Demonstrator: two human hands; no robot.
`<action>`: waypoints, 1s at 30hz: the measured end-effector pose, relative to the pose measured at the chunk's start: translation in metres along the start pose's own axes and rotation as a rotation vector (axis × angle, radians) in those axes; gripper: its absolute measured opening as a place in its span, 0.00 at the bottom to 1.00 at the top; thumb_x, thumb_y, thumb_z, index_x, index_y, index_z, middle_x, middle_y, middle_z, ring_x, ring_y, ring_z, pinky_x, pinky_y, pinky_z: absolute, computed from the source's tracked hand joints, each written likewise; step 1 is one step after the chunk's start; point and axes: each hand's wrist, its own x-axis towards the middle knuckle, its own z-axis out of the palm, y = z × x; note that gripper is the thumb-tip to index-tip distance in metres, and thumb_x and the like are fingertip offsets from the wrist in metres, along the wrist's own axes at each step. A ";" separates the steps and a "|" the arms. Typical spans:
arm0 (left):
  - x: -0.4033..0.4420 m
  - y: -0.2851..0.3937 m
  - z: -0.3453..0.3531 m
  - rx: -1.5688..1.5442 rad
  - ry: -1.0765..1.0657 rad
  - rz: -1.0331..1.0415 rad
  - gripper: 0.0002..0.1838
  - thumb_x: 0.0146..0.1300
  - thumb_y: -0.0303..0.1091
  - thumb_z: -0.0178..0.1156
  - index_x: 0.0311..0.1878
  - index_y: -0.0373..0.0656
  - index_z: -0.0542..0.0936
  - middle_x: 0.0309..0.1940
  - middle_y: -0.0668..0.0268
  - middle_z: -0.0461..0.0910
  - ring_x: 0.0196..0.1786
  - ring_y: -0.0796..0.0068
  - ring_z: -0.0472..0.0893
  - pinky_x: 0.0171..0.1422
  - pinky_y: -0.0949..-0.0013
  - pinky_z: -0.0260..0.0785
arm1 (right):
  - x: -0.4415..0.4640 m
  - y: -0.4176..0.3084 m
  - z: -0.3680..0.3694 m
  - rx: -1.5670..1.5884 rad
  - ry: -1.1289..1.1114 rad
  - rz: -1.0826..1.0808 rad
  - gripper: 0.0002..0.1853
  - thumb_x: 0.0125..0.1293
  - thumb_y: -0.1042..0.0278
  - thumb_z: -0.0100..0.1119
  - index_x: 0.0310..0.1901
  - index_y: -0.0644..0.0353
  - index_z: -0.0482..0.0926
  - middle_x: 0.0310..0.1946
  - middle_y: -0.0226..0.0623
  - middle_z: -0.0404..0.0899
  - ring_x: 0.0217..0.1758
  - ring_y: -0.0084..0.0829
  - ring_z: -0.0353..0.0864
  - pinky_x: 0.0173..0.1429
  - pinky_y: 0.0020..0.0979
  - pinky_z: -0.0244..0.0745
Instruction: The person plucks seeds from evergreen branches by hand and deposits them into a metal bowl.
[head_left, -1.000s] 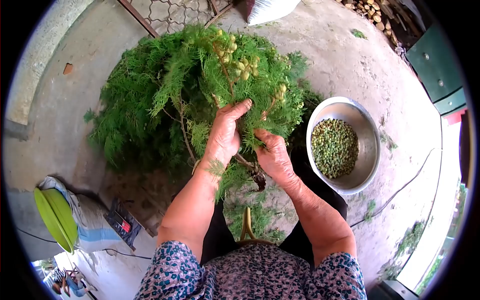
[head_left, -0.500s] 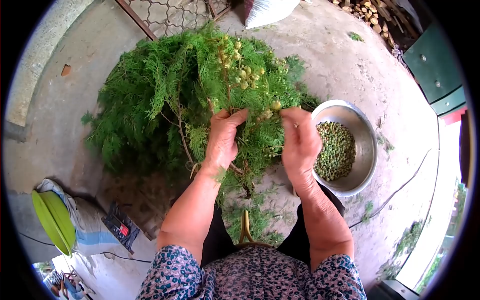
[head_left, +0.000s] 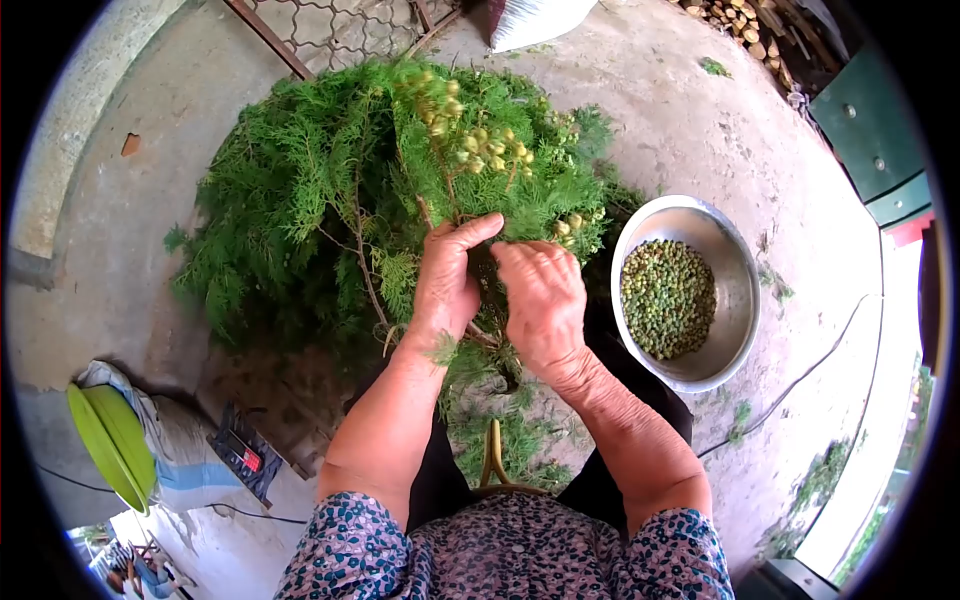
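My left hand (head_left: 447, 275) is closed around the stem of a leafy evergreen branch (head_left: 450, 185), its thumb lying on top. Clusters of pale green-yellow cones (head_left: 490, 150) hang from the branch's upper part. Close on the right is my right hand (head_left: 545, 300), fingers curled in against the foliage beside the left thumb; what its fingertips hold, if anything, is hidden. Both hands are over a large heap of green cut branches (head_left: 270, 200). Right of them stands a metal bowl (head_left: 738, 290) partly filled with small green-brown cones or seeds (head_left: 668, 300).
A white sack (head_left: 540, 22) and a metal grid (head_left: 345, 35) lie beyond the heap. Stacked firewood (head_left: 745, 25) and a green cabinet (head_left: 870, 130) stand at upper right. A lime-green basin (head_left: 108, 445) rests at lower left. A thin cable (head_left: 790, 390) crosses the concrete floor.
My right hand has moved left from beside the bowl to near my left hand. The cone clusters have shifted slightly, with some blur at the top. My left hand keeps its grip.
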 end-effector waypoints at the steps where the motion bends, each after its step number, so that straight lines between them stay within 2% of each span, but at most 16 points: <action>1: -0.001 0.002 0.004 -0.032 0.039 -0.019 0.14 0.49 0.32 0.63 0.40 0.40 0.77 0.36 0.67 0.78 0.45 0.71 0.73 0.56 0.65 0.59 | 0.000 0.004 0.000 0.011 0.007 0.088 0.12 0.53 0.78 0.52 0.41 0.63 0.76 0.33 0.43 0.77 0.39 0.40 0.76 0.46 0.37 0.70; 2: -0.001 0.004 0.004 -0.056 0.040 -0.027 0.13 0.49 0.32 0.63 0.40 0.40 0.77 0.36 0.67 0.78 0.45 0.72 0.72 0.56 0.65 0.58 | 0.002 0.007 0.000 0.052 -0.015 0.172 0.09 0.57 0.78 0.53 0.40 0.64 0.76 0.28 0.44 0.77 0.34 0.43 0.76 0.40 0.34 0.71; 3: -0.002 0.006 0.003 -0.080 0.040 -0.037 0.13 0.49 0.32 0.63 0.39 0.40 0.77 0.35 0.67 0.79 0.46 0.72 0.71 0.56 0.65 0.57 | 0.003 0.009 -0.001 0.109 -0.072 0.306 0.08 0.59 0.75 0.54 0.41 0.65 0.76 0.27 0.46 0.76 0.30 0.35 0.77 0.39 0.30 0.71; 5: -0.003 0.007 0.004 -0.016 0.055 0.014 0.12 0.49 0.32 0.63 0.37 0.41 0.77 0.34 0.67 0.79 0.44 0.73 0.72 0.54 0.67 0.58 | 0.011 0.009 -0.010 0.346 -0.216 0.723 0.09 0.57 0.77 0.56 0.41 0.65 0.76 0.28 0.43 0.78 0.30 0.30 0.77 0.36 0.27 0.71; 7: -0.002 0.007 0.004 0.047 0.069 0.063 0.11 0.48 0.32 0.63 0.36 0.41 0.78 0.34 0.68 0.79 0.41 0.74 0.73 0.51 0.69 0.59 | 0.003 0.025 0.002 0.569 -0.072 0.783 0.09 0.58 0.79 0.55 0.41 0.67 0.76 0.30 0.38 0.79 0.32 0.22 0.75 0.37 0.22 0.70; 8: -0.002 0.007 0.003 0.073 0.020 0.048 0.10 0.48 0.32 0.63 0.35 0.41 0.78 0.32 0.69 0.79 0.38 0.76 0.73 0.48 0.70 0.60 | 0.002 0.030 0.007 0.718 -0.016 0.789 0.10 0.56 0.82 0.54 0.41 0.66 0.76 0.30 0.31 0.79 0.31 0.19 0.74 0.36 0.22 0.70; 9: -0.001 0.007 0.002 0.098 -0.029 0.035 0.09 0.48 0.31 0.63 0.34 0.42 0.78 0.31 0.69 0.79 0.35 0.77 0.73 0.45 0.72 0.61 | 0.005 0.032 0.006 0.718 -0.016 0.790 0.10 0.56 0.82 0.54 0.41 0.66 0.76 0.30 0.31 0.79 0.31 0.19 0.74 0.36 0.22 0.70; 10: -0.002 0.006 0.005 0.071 0.005 0.042 0.06 0.49 0.30 0.63 0.32 0.42 0.79 0.29 0.71 0.78 0.29 0.78 0.72 0.39 0.73 0.61 | 0.008 0.034 0.004 0.914 -0.064 0.839 0.11 0.56 0.83 0.53 0.42 0.65 0.76 0.31 0.29 0.79 0.31 0.18 0.73 0.37 0.21 0.69; 11: -0.002 0.005 0.005 0.071 0.006 0.042 0.06 0.49 0.30 0.63 0.32 0.42 0.79 0.29 0.71 0.78 0.29 0.78 0.72 0.39 0.73 0.61 | 0.010 0.036 0.003 1.110 -0.113 0.883 0.12 0.55 0.84 0.53 0.42 0.64 0.76 0.32 0.28 0.78 0.31 0.17 0.72 0.37 0.21 0.69; 12: -0.001 0.003 0.004 0.069 0.010 0.066 0.06 0.48 0.28 0.64 0.31 0.41 0.79 0.28 0.70 0.79 0.29 0.79 0.73 0.36 0.74 0.63 | 0.010 0.037 0.009 1.228 0.000 0.880 0.14 0.53 0.85 0.53 0.43 0.63 0.76 0.33 0.27 0.77 0.32 0.16 0.71 0.38 0.20 0.68; 15: 0.000 0.004 0.003 0.080 0.005 0.107 0.06 0.47 0.25 0.66 0.31 0.41 0.80 0.28 0.69 0.80 0.29 0.80 0.74 0.31 0.76 0.64 | 0.011 0.035 0.003 1.367 0.069 0.941 0.15 0.53 0.84 0.53 0.44 0.63 0.76 0.34 0.27 0.77 0.33 0.17 0.72 0.39 0.20 0.68; 20: 0.001 0.006 0.001 0.162 -0.004 0.139 0.09 0.46 0.26 0.67 0.32 0.41 0.80 0.28 0.70 0.80 0.27 0.81 0.74 0.29 0.76 0.63 | 0.009 0.040 -0.001 1.421 0.070 1.043 0.14 0.56 0.77 0.57 0.46 0.62 0.75 0.34 0.27 0.77 0.34 0.18 0.73 0.36 0.20 0.67; 23: -0.003 0.009 0.008 0.159 -0.008 0.141 0.10 0.45 0.25 0.67 0.33 0.41 0.79 0.27 0.70 0.80 0.26 0.82 0.74 0.27 0.77 0.62 | 0.008 0.042 -0.001 1.330 -0.015 1.007 0.12 0.60 0.66 0.59 0.44 0.60 0.76 0.29 0.24 0.76 0.28 0.18 0.71 0.30 0.20 0.64; 30: -0.004 0.010 0.007 0.130 0.030 0.054 0.09 0.46 0.23 0.65 0.33 0.42 0.78 0.26 0.71 0.79 0.24 0.85 0.73 0.22 0.81 0.59 | 0.007 0.039 0.000 1.354 -0.062 1.015 0.08 0.61 0.63 0.57 0.36 0.57 0.75 0.28 0.23 0.76 0.26 0.18 0.71 0.29 0.20 0.64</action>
